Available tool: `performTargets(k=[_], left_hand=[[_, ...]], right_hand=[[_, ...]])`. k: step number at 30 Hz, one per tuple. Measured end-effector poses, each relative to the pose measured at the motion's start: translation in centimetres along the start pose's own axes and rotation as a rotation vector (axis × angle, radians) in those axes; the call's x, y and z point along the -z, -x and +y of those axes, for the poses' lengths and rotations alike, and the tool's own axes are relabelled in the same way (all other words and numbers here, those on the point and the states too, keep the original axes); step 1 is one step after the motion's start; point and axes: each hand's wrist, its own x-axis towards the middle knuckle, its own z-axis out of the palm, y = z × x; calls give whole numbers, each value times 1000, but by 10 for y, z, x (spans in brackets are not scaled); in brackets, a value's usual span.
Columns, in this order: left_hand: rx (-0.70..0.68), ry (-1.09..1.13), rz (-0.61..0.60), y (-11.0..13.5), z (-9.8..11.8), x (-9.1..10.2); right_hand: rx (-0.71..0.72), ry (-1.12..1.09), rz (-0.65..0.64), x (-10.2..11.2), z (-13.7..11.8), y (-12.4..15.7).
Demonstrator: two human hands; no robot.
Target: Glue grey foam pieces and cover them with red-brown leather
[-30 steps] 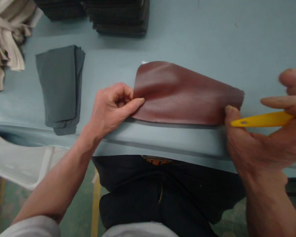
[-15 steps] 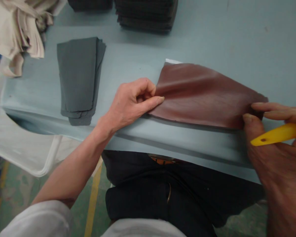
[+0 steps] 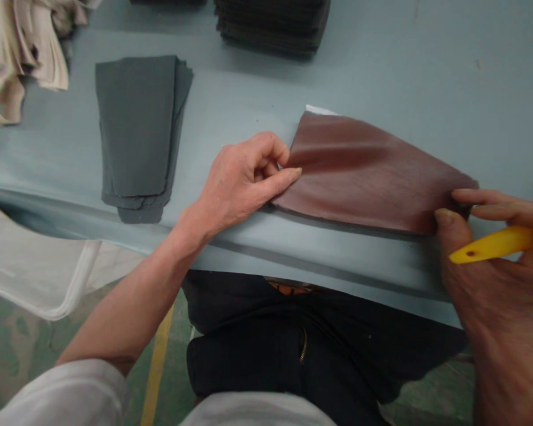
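A brown leather-like piece lies near the front edge of the table, with a dark layer showing along its lower edge and a white strip peeking out at its top left. My left hand is closed in a pinch on the left edge of the piece, thumb on top. At the opposite end, my right hand pinches the right corner between thumb and fingers. A yellow handle sticks out of that same hand, held against the palm; its other end is hidden.
Left of my hands lies a fanned pile of dark grey pieces. A tall stack of dark pieces stands at the back. Beige fabric strips hang at the upper left. A white tray sits below the table's edge.
The view has shifted slightly, moving the background a little. Both hands keep their hold on the brown piece, which lies almost the same.
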Motion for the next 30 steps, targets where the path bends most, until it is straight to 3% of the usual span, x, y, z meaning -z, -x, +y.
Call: performTargets(k=[2, 11, 17, 22, 27, 30], left_hand=[[-11, -12, 20, 0, 1, -1], [-18, -41, 84, 1, 2, -6], [-15, -44, 105, 2, 1, -6], [-42, -110, 127, 3, 3, -4], [-255, -522, 215, 1, 6, 1], [-423, -677, 200, 0, 16, 4]], right_hand=[[71, -65, 131, -5, 2, -1], [204, -228, 139, 1, -25, -22], [148, -291, 96, 9, -39, -23], [67, -309, -70, 19, -45, -21], [67, -334, -82, 22, -49, -23], [74, -321, -74, 23, -50, -25]])
